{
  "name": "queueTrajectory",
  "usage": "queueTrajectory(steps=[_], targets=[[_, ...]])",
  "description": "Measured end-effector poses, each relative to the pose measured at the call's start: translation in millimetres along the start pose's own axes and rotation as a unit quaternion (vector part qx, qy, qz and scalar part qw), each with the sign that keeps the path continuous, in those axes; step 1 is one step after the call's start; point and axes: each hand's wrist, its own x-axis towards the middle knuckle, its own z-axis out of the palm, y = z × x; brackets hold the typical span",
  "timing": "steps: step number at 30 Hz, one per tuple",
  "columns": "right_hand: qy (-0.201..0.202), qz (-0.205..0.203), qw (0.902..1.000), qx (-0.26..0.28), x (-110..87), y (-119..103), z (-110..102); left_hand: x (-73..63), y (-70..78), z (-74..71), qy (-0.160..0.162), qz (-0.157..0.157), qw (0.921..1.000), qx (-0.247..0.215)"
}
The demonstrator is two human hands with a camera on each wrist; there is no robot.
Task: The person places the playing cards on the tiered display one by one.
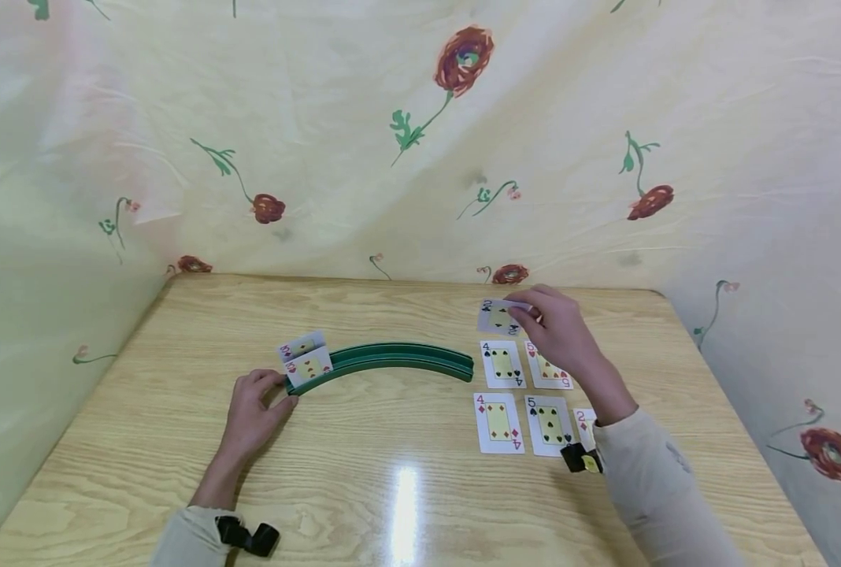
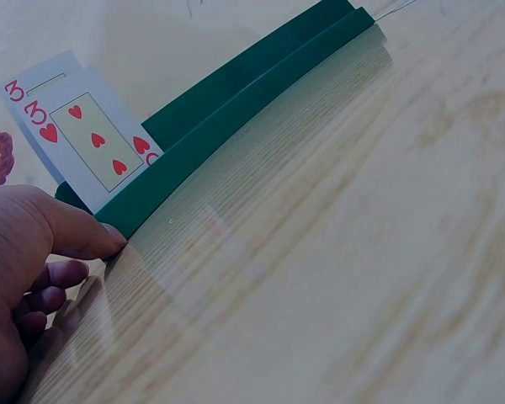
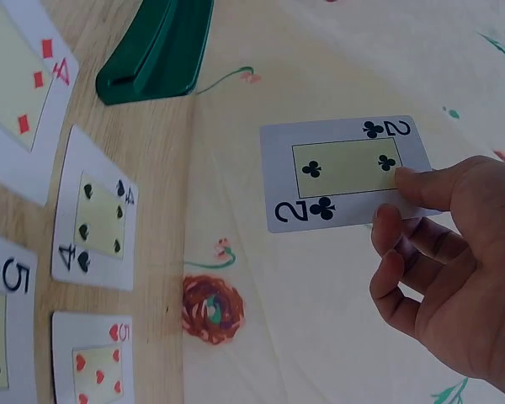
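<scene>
A curved green card holder [image 1: 399, 358] stands on the table. Two playing cards are upright in its left end: a three of hearts [image 2: 101, 143] in front, and behind it another red three [image 2: 59, 71], mostly covered. My left hand [image 1: 256, 409] holds that end of the holder, thumb on the near side. Between thumb and fingers, my right hand [image 1: 558, 331] pinches a two of clubs [image 3: 345, 172] by one end. The card is raised near the table's far edge, beyond a four of spades [image 1: 502, 364] and a five of hearts [image 1: 550, 370] lying face up.
Closer to me lie a four of diamonds [image 1: 498, 424], a five of spades [image 1: 546, 425] and a two of diamonds [image 1: 585, 424], partly hidden by the right sleeve [image 1: 647, 472]. Flowered cloth [image 1: 321, 157] hangs behind and beside the wooden table [image 1: 350, 488].
</scene>
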Motion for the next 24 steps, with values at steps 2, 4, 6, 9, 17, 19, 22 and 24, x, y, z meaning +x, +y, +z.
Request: queueTrajectory(steps=[2,4,6,9,17,19,22,24], targets=[[-0.008,0.001,0.9999,0.006,3.4,-5,2,0.0,0.3,-0.2,0.0,-0.001,1.0,0.0],[-0.014,0.001,0.9998,0.012,6.7,-9,6,0.0,0.2,-0.3,0.0,0.0,1.0,0.001],[-0.017,-0.003,0.9998,0.014,9.5,-13,10,0.1,-0.1,-0.2,0.001,0.001,1.0,0.001],[-0.019,-0.014,0.9996,0.018,13.2,-18,17,0.1,-0.8,0.1,0.004,0.004,1.0,0.002],[-0.032,-0.037,0.9979,0.044,24.6,-33,30,2.0,-1.3,1.5,0.006,0.007,1.0,0.001],[-0.03,-0.044,0.9975,0.047,27.2,-36,34,2.7,-1.3,1.4,0.006,0.007,1.0,0.001],[-0.031,-0.051,0.9967,0.055,30.9,-39,40,3.7,-1.0,1.2,0.006,0.006,1.0,0.002],[-0.037,-0.051,0.9962,0.06,33.1,-41,43,4.2,-1.0,1.1,0.006,0.006,1.0,0.004]])
